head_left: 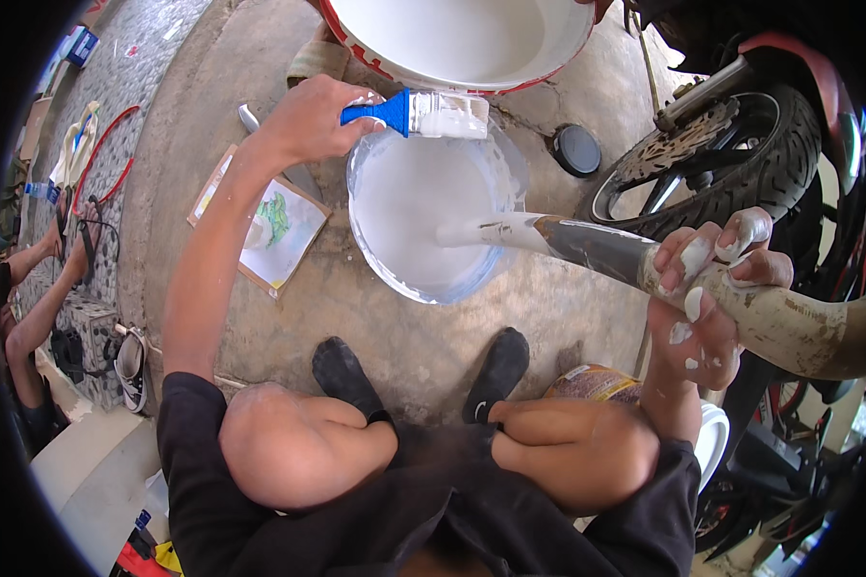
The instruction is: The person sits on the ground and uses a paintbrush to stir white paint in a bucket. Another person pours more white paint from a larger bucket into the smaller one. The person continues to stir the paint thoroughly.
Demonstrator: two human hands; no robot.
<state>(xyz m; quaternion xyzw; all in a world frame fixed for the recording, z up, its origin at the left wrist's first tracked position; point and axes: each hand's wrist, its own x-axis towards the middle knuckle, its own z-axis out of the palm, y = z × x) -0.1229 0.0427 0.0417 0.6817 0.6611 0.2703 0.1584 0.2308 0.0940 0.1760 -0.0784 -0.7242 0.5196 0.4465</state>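
Dark clothing [346,524] below; blue-handled brush [414,113] has white-coated bristles [462,115].

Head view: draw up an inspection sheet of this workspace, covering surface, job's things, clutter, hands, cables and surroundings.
Surface: concrete floor, with a dark stain by the black disc.
Job's things: bucket of white liquid; pole, its tip in the liquid; whitened brush at the far rim; red-edged basin beyond.
Clutter: the disc; picture left of the bucket; sack by the right knee.
Hands: left hand holds the brush; white-smeared right hand holds the pole.
Cables: red cord at left, kind unclear.
Surroundings: motorcycle wheel at right; another person's legs at left.
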